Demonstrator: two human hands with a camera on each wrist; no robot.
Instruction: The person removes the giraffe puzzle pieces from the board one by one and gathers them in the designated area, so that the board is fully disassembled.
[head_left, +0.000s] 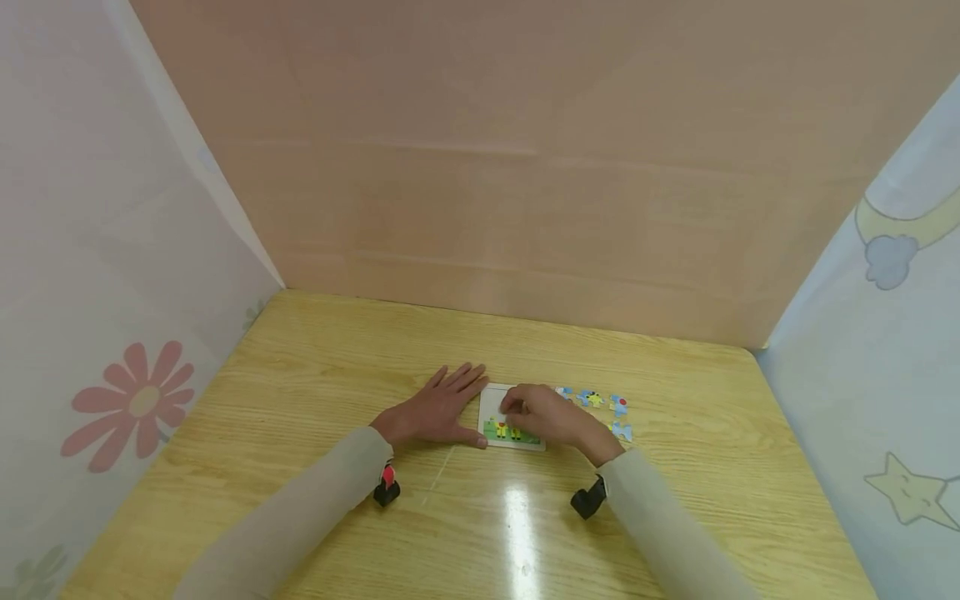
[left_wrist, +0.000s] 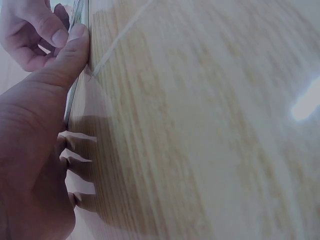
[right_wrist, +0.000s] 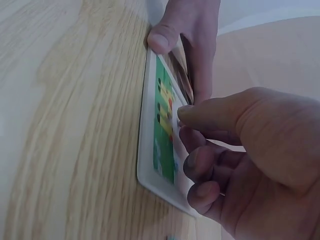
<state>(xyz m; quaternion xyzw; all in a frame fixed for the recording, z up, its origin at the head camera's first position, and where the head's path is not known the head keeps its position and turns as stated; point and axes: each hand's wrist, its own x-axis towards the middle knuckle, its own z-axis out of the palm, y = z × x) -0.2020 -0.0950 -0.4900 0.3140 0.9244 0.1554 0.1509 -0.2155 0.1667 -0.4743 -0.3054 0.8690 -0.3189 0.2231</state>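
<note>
A small white-framed puzzle board (head_left: 512, 447) lies on the table, its lower part filled with green and yellow pieces (right_wrist: 162, 120). My left hand (head_left: 438, 414) rests spread along the board's left side, with the thumb at its lower left corner and straight fingers by its upper left. Over the board, my right hand (head_left: 551, 414) has its fingers curled, with thumb and index tips close together just above the filled part. Whether a puzzle piece is between those fingertips I cannot tell. The right hand hides part of the board's right side.
Several loose puzzle pieces (head_left: 592, 399) in blue and yellow lie right of the board, some partly behind my right hand. The wooden table (head_left: 360, 350) meets a plain back panel (head_left: 480, 217). Patterned white panels (head_left: 82, 250) stand at both sides.
</note>
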